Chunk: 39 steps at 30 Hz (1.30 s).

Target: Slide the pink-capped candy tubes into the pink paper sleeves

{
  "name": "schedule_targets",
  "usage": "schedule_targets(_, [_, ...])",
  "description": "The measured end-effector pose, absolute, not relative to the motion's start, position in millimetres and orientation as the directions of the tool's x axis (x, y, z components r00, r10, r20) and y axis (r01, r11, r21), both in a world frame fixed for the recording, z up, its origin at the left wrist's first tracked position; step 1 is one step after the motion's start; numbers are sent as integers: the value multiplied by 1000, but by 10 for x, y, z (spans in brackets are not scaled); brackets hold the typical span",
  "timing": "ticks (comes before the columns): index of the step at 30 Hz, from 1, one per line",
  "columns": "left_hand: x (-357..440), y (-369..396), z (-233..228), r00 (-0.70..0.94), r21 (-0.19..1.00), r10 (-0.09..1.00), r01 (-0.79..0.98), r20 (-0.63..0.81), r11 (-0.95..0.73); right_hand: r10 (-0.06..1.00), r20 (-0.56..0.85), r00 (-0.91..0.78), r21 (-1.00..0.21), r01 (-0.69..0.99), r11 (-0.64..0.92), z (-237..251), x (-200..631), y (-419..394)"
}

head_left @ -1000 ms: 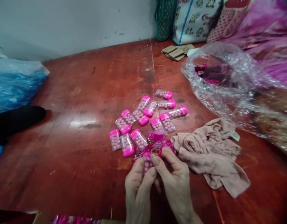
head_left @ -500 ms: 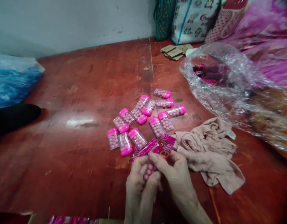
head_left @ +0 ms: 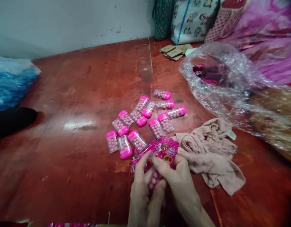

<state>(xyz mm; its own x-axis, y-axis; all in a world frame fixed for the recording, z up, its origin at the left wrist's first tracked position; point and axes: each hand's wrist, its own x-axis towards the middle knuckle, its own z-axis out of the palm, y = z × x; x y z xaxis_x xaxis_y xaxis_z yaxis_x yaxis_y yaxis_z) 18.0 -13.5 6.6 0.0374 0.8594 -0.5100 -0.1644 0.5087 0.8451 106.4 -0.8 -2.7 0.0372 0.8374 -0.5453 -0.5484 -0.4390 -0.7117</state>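
Note:
In the head view, my left hand [head_left: 143,189] is closed around a small clear candy box [head_left: 154,179] filled with pink balls. Its cap is hidden by my fingers. My right hand [head_left: 179,178] pinches a magenta printed wrapper [head_left: 168,147] between thumb and fingers, right above the candy box. More printed wrappers [head_left: 148,148] lie just beyond my left fingertips; whether my fingers touch them I cannot tell. Several candy boxes with pink caps [head_left: 137,140] lie in a loose group past my hands.
A crumpled beige cloth [head_left: 209,151] lies right of my hands on the reddish table [head_left: 72,164]. Clear plastic bagging [head_left: 206,56] spreads over the right side. Cardboard pieces [head_left: 175,52] and a printed bag [head_left: 192,22] are at the back. A blue-filled bag [head_left: 13,82] and a black object [head_left: 15,121] sit left.
The wrapper in my right hand now stands more upright and shows more of its printed face. My hands have shifted slightly toward me, and the whole view has moved a little.

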Motion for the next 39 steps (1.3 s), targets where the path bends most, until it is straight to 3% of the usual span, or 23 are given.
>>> schedule_targets(3, [177, -131, 90, -20, 837, 849, -183, -528, 516, 827, -521, 214, -829, -358, -430, -36, 1001, -40])
schedule_targets(5, [200, -88, 98, -11, 807, 835, -265, -550, 528, 832, -491, 259, -855, -324, -404, -51, 997, -60])
schedule_targets(10, [227, 33, 123, 118, 763, 821, -316, -559, 564, 898, -433, 77, -766, -556, -322, -93, 1073, -77])
schedule_targets(12, [209, 47, 123, 126, 764, 821, -309, -557, 566, 900, -425, 93, -780, -543, -312, -117, 1048, -90])
schedule_targets(18, [186, 24, 31, 69, 744, 819, -381, -570, 549, 875, -394, 281, -900, -312, -305, -208, 861, -161])
schedule_targets(22, [123, 25, -100, 34, 737, 797, -359, -603, 573, 901, -355, 248, -925, -236, -299, -190, 988, -91])
schedule_targets(27, [10, 76, -122, 69, 778, 813, -252, -578, 575, 970, -221, 105, -974, 17, -224, -77, 1207, 3])
schedule_targets(33, [195, 193, -14, -41, 702, 809, -525, -586, 481, 980, -5, 197, -950, 306, -66, -17, 1211, -74])
schedule_targets(36, [226, 237, -10, -87, 691, 807, -575, -583, 437, 983, -64, 172, -919, 373, -125, -31, 1150, -144])
schedule_targets(39, [206, 249, 6, -57, 660, 793, -593, -606, 461, 992, -117, 52, -948, 292, -127, -63, 1075, -195])
